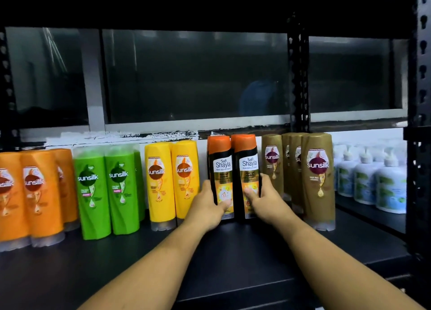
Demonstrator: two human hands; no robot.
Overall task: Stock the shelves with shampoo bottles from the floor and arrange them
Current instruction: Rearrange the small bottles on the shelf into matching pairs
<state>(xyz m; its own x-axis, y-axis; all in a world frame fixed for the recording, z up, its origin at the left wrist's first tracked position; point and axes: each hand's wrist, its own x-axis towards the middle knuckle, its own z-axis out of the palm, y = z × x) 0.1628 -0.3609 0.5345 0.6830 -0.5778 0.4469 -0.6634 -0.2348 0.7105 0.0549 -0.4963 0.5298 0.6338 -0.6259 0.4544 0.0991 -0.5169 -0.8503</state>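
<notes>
Two black Safi Shayla bottles with orange caps stand upright side by side on the dark shelf. My left hand grips the left black bottle low down, thumb across its front. My right hand grips the right black bottle the same way from its right side. More black bottles seem to stand behind them, mostly hidden.
Along the shelf from the left stand orange bottles, green bottles and yellow bottles. Gold-brown bottles stand right of my hands. White pump bottles fill the neighbouring shelf, past a black slotted upright.
</notes>
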